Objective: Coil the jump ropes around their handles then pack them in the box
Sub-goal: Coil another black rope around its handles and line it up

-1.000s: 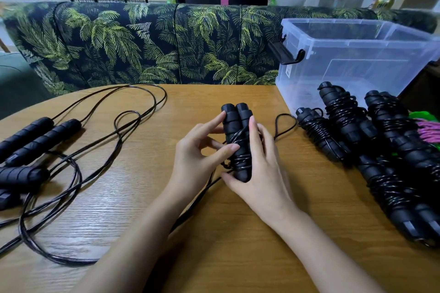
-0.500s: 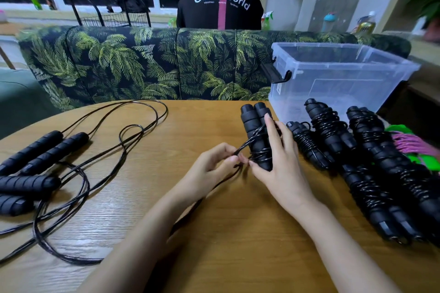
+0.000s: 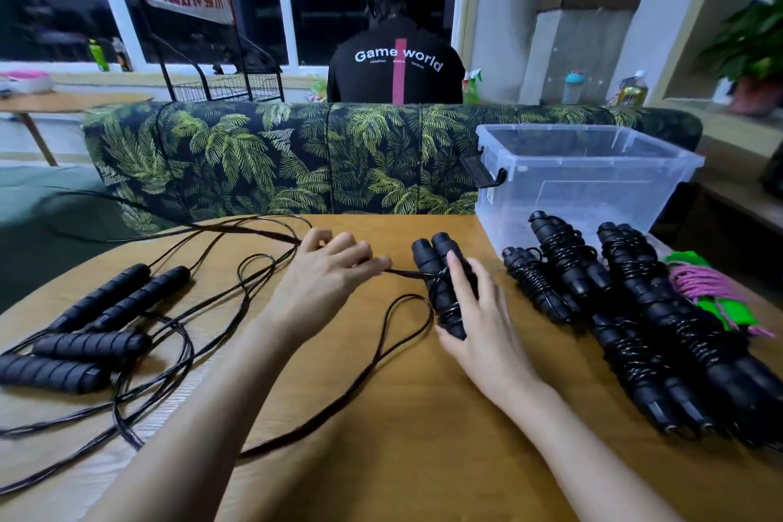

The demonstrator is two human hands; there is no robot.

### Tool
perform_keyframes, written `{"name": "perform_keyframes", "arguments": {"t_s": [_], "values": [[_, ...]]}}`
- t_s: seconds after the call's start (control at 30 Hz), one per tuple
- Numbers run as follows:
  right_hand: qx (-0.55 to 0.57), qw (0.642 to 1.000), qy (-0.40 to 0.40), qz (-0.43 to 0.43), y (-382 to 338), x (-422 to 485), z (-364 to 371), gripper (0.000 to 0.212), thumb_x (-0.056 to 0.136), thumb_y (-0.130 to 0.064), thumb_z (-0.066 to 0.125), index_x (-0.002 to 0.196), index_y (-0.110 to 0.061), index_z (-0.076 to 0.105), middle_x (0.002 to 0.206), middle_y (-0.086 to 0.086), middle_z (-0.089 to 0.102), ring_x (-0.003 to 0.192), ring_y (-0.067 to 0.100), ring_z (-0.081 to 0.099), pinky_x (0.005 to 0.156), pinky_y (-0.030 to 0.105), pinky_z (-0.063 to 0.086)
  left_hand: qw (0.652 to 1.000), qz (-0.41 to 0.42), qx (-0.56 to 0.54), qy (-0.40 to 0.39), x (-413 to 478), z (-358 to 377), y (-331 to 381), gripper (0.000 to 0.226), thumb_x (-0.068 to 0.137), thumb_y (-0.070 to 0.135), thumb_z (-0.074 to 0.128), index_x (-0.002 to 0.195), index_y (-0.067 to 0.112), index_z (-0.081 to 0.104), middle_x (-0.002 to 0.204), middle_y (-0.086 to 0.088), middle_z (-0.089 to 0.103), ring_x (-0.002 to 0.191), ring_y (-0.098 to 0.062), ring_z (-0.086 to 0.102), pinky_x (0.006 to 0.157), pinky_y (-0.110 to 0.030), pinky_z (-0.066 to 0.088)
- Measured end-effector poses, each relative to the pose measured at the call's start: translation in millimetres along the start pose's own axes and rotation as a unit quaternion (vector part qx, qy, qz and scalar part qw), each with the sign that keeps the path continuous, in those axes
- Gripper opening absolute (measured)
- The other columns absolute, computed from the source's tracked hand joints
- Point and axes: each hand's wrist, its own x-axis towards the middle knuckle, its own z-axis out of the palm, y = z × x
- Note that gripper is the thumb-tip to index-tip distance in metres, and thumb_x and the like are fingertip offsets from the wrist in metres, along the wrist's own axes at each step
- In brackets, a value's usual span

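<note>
The counter is a round-edged wooden top with a visible lengthwise grain; its near edge is cut off by the frame. A slack loop of thin, glossy black cord lies on it between the two forearms, and its lower run passes under the left forearm. The right hand is wrapped around the paired handles, two ribbed black foam cylinders held side by side and tilted up off the counter, with several cord turns around their middle; the fingers hide the far side. The left hand pinches the cord just beside the handles, drawing it taut. At left lie the loose jump ropes, four foam handles amid tangled cord. At right lie the coiled bundles, overlapping so that the count cannot be read, with a green and pink rope partly hidden behind them. The box, clear plastic with a black latch, stands open at the far right edge. Beyond stand a leaf-print sofa and a person facing away.
</note>
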Motion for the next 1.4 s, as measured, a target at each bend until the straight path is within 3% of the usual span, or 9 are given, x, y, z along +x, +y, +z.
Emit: {"name": "perform_keyframes", "arguments": {"t_s": [0.33, 0.53, 0.7, 0.8, 0.9, 1.07, 1.2, 1.3, 1.4], "values": [[0.118, 0.992, -0.004, 0.049, -6, 5, 29, 0.096, 0.09, -0.022, 0.069, 0.156, -0.035, 0.0, 0.16, -0.002, 0.009, 0.142, 0.021, 0.02, 0.106, 0.025, 0.03, 0.985, -0.13, -0.109, -0.043, -46, 46, 40, 0.027, 0.102, 0.032, 0.04, 0.122, 0.025, 0.056, 0.095, 0.009, 0.062, 0.084, -0.016, 0.061, 0.081, -0.035, 0.042], [0.147, 0.987, 0.03, 0.058, 5, 20, 34, 0.097, 0.085, -0.013, 0.073, 0.156, -0.028, 0.01, 0.158, 0.003, 0.019, 0.143, 0.024, 0.024, 0.103, 0.017, 0.022, 0.93, -0.277, -0.212, -0.112, -2, 42, 64, 0.078, 0.095, 0.068, 0.02, 0.15, 0.016, 0.037, 0.129, 0.004, 0.061, 0.119, -0.019, 0.053, 0.095, -0.034, 0.032], [0.178, 0.98, 0.064, 0.068, 18, 28, 36, 0.1, 0.079, -0.008, 0.078, 0.155, -0.026, 0.017, 0.155, 0.003, 0.026, 0.138, 0.025, 0.034, 0.108, 0.03, 0.035, 0.883, -0.321, -0.318, -0.125, 24, 57, 68, 0.058, 0.102, 0.048, 0.031, 0.153, 0.021, 0.031, 0.135, 0.004, 0.06, 0.128, -0.018, 0.049, 0.104, -0.033, 0.028], [0.24, 0.967, 0.059, 0.058, 20, 24, 37, 0.1, 0.074, -0.004, 0.081, 0.15, -0.031, 0.024, 0.148, -0.006, 0.033, 0.129, 0.001, 0.038, 0.099, 0.006, 0.03, 0.814, -0.336, -0.466, -0.093, 14, 70, 66, 0.053, 0.101, 0.048, 0.04, 0.149, 0.025, 0.039, 0.126, 0.002, 0.067, 0.122, -0.018, 0.059, 0.108, -0.04, 0.041], [0.296, 0.953, 0.043, 0.046, 18, 17, 38, 0.097, 0.072, -0.001, 0.083, 0.148, -0.029, 0.03, 0.147, -0.01, 0.036, 0.126, -0.022, 0.031, 0.099, 0.0, 0.024, 0.751, -0.323, -0.573, -0.057, 4, 74, 64, 0.039, 0.1, 0.029, 0.048, 0.138, 0.033, 0.046, 0.131, 0.016, 0.062, 0.126, -0.003, 0.054, 0.106, -0.025, 0.042], [0.348, 0.937, 0.02, 0.032, 9, 15, 34, 0.093, 0.073, -0.016, 0.08, 0.15, -0.031, 0.031, 0.152, -0.01, 0.039, 0.138, -0.002, 0.036, 0.11, 0.014, 0.031, 0.687, -0.322, -0.651, -0.014, -1, 63, 58, 0.04, 0.095, 0.027, 0.057, 0.135, 0.026, 0.052, 0.127, 0.003, 0.066, 0.122, -0.014, 0.059, 0.103, -0.027, 0.045], [0.328, 0.944, 0.01, 0.03, 7, 9, 37, 0.091, 0.078, -0.022, 0.078, 0.152, -0.034, 0.027, 0.156, -0.009, 0.033, 0.144, 0.006, 0.029, 0.118, 0.033, 0.029, 0.679, -0.346, -0.648, 0.011, -2, 62, 61, 0.039, 0.091, 0.032, 0.063, 0.13, 0.027, 0.057, 0.109, -0.001, 0.071, 0.101, -0.016, 0.064, 0.094, -0.03, 0.05], [0.281, 0.959, 0.036, 0.019, 3, 7, 41, 0.093, 0.079, -0.014, 0.08, 0.152, -0.029, 0.024, 0.16, -0.009, 0.016, 0.143, -0.007, 0.019, 0.113, 0.012, 0.023, 0.679, -0.353, -0.644, 0.019, 0, 61, 64, 0.036, 0.089, 0.031, 0.065, 0.124, 0.031, 0.059, 0.1, 0.005, 0.07, 0.092, -0.01, 0.064, 0.09, -0.03, 0.053], [0.261, 0.964, 0.055, 0.019, 0, 9, 50, 0.103, 0.07, -0.015, 0.087, 0.152, -0.016, 0.023, 0.157, -0.006, 0.019, 0.143, -0.001, 0.022, 0.113, 0.012, 0.022, 0.683, -0.357, -0.637, 0.014, 2, 59, 68, 0.034, 0.092, 0.022, 0.064, 0.125, 0.03, 0.06, 0.107, 0.001, 0.07, 0.089, -0.012, 0.065, 0.086, -0.032, 0.054]]}}
